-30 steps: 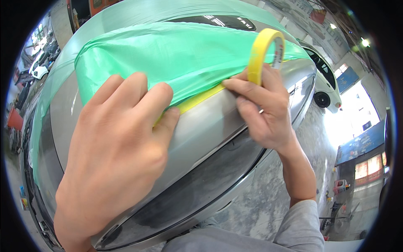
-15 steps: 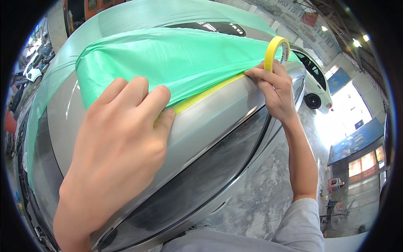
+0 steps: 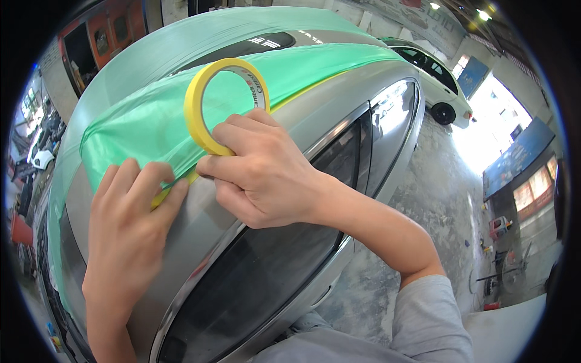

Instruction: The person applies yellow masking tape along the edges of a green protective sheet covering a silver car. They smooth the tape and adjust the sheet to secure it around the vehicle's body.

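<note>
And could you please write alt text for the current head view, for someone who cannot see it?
A person's right hand holds a yellow tape roll over a grey car's roof, while the left hand touches the taped edge of a green plastic sheet partly covering it. A white car stands beyond, at right.

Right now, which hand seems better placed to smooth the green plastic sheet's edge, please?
Probably the left hand, positioned at the edge of the green plastic sheet; the right hand grips the round yellow tape roll.

Sheet (image 3: 130, 136) on car (image 3: 195, 219), left hand (image 3: 128, 221) left of tape roll (image 3: 195, 106); sedan (image 3: 445, 91) beyond
</note>
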Demonstrator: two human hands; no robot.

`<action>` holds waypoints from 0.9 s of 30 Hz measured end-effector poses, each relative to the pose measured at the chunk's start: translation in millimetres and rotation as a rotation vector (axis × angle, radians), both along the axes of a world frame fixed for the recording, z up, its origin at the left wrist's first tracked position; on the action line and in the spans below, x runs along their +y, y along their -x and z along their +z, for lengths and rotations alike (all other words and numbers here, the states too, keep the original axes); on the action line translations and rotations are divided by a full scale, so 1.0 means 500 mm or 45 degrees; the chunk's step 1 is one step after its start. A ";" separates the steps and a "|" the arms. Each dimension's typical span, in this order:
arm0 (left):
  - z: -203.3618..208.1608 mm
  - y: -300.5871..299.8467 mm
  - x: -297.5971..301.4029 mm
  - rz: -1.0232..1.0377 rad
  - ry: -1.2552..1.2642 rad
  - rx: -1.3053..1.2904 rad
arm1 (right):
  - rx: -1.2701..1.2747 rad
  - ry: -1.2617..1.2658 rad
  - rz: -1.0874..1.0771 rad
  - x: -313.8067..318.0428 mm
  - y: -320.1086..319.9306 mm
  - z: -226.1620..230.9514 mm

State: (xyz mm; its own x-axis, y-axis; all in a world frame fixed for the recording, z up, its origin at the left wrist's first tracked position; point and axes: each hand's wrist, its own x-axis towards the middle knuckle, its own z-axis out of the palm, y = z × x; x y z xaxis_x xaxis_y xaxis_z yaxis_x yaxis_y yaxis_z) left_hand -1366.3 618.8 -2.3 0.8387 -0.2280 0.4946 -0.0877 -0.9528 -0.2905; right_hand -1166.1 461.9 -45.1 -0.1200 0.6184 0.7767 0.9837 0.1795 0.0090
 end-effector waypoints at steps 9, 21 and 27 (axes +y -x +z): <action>-0.001 0.005 -0.004 0.068 0.010 -0.014 | -0.043 -0.026 -0.379 -0.141 -0.282 0.037; -0.002 0.009 -0.001 0.043 -0.070 0.007 | 0.128 0.134 -0.492 -0.170 -0.278 0.045; 0.002 0.009 0.007 0.019 -0.033 -0.025 | 0.002 0.099 -0.140 -0.055 -0.070 0.022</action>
State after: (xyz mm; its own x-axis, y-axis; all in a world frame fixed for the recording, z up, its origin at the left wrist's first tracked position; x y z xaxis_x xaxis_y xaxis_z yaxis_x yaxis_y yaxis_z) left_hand -1370.8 622.3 -1.5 0.8324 -0.2281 0.5050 -0.0673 -0.9462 -0.3164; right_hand -1131.3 434.3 -33.9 -0.0471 0.6863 0.7258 0.9975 0.0706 -0.0019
